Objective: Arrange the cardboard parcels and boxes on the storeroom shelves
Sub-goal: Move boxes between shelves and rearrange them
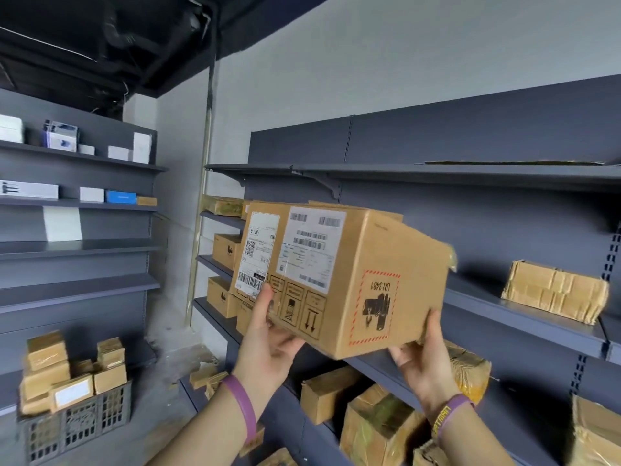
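I hold a large cardboard box (pixel 356 274) with white shipping labels and a red-dashed UN 3481 mark, raised in front of the grey middle shelf (pixel 524 317). My left hand (pixel 268 341) grips its lower left corner, thumb up on the labelled face. My right hand (pixel 423 354) grips its lower right edge from below. The box is upside down and tilted, its bottom edge just above the shelf's front lip. A taped brown parcel (pixel 554 290) lies on the same shelf to the right.
More cardboard boxes (pixel 225 250) sit on the shelves at the far left end. Wrapped parcels (pixel 379 422) fill the lower shelf. A dark plastic crate (pixel 77 422) full of small parcels stands on the floor at left. White boxes (pixel 141 148) line the left wall shelving.
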### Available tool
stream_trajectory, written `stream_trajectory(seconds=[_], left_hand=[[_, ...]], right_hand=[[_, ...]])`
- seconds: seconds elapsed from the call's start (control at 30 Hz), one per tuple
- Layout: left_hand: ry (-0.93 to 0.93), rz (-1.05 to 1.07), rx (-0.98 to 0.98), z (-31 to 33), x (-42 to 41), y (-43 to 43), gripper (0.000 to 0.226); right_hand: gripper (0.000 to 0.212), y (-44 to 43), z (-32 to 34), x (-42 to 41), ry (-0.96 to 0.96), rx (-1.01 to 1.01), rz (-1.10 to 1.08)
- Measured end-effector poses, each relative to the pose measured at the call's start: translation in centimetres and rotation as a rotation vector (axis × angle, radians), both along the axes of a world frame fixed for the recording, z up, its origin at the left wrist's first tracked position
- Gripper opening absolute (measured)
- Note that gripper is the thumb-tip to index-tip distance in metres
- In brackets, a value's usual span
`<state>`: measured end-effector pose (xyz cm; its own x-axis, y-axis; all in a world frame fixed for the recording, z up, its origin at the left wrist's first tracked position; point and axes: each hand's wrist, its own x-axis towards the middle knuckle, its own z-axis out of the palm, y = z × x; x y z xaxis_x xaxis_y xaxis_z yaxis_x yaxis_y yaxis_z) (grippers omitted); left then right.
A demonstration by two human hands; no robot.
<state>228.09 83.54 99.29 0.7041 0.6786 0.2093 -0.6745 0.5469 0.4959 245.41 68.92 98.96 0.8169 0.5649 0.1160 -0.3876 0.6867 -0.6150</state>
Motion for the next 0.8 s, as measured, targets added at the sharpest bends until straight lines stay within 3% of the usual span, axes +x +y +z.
stream_trajectory(seconds=[0.23, 0.4, 0.6, 0.8], left_hand=[[0.121, -0.049, 0.1, 1.2, -0.1, 0.9, 0.058], [-0.028, -0.111, 0.153, 1.8, -0.2, -0.1, 0.068], [-0.154, -0.252, 0.253, 0.9, -0.1, -1.2, 0.104], [-0.161, -0.166, 0.172, 2.2, 0.4, -1.9, 0.05]], right_hand=[[0.055, -1.4, 0.2, 0.8, 0.023, 0.159, -0.026], [0.066, -1.2, 0.5, 0.6, 0.014, 0.204, -0.119], [0.071, -1.4, 1.1, 0.2, 0.008, 0.158, -0.246], [0.065, -2.1, 1.1, -0.1, 0.005, 0.16, -0.218]])
